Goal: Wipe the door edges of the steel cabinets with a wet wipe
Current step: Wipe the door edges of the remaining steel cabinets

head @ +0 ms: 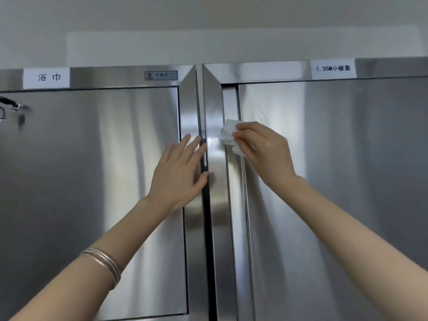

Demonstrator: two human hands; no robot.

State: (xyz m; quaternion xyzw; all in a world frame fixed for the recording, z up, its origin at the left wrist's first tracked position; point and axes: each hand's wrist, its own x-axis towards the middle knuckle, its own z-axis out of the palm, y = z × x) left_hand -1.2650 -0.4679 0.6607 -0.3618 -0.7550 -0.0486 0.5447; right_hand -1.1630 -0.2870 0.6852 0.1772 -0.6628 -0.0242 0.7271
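Observation:
Two steel cabinets stand side by side, the left cabinet door [92, 181] and the right cabinet door [335, 181]. My right hand [264, 150] pinches a crumpled white wet wipe [228, 134] and presses it on the left edge of the right door [234, 205], at its recessed vertical strip. My left hand [179, 174] lies flat with fingers spread on the right frame of the left cabinet [190, 228], fingertips reaching the dark gap between the two cabinets [209, 251].
White paper labels sit on the top frames, the left label [46, 77] and the right label [333, 68]. A padlock and latch [9, 107] hang at the far left of the left door. A plain wall [208, 31] rises above the cabinets.

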